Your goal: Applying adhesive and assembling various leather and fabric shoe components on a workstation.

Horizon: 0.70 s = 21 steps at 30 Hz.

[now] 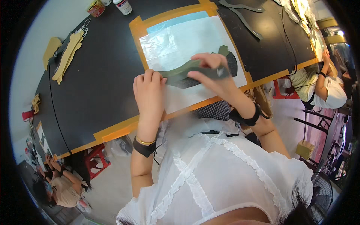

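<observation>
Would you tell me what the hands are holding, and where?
Both hold a dark green strip: left hand at its left end, right hand near its right end.

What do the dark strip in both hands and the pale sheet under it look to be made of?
The dark strip, pinched between the left hand and the right hand, looks like thin matte leather or synthetic: it bends without creasing. The pale sheet looks like glossy plastic film, showing wrinkles and glare.

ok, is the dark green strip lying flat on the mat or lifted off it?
Lifted: the dark green strip is pinched at both ends by the left hand and right hand, above the white mat.
</observation>
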Tool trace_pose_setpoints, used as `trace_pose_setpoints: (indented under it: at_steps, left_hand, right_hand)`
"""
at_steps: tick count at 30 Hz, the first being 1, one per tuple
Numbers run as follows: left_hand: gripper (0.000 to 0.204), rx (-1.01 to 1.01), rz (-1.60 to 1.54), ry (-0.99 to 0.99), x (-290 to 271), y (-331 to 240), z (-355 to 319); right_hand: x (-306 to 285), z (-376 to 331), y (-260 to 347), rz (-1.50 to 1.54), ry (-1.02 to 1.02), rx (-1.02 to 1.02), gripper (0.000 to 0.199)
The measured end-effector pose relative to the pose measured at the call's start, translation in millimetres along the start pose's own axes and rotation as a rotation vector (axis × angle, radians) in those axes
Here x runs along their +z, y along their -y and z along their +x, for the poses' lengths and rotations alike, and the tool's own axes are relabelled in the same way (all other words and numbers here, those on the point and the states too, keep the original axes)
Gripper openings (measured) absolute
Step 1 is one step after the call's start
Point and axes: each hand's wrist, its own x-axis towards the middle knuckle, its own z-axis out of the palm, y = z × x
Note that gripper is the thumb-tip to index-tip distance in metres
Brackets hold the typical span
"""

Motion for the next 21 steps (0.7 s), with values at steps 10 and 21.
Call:
trace_pose_setpoints:
  at_steps: [10,21]
  left_hand:
    - [0.013,0.152,0.241,0.197,-17.7,-12.7,31.8]
    - [0.021,0.053,-0.691,0.837,28.7,-89.1,112.9]
  right_hand:
    - [-55.1,-16.4,-49.5,0.39,-0.061,0.387,0.031]
    - [-54.5,-21.9,-60.7,0.38,-0.214,0.23,0.049]
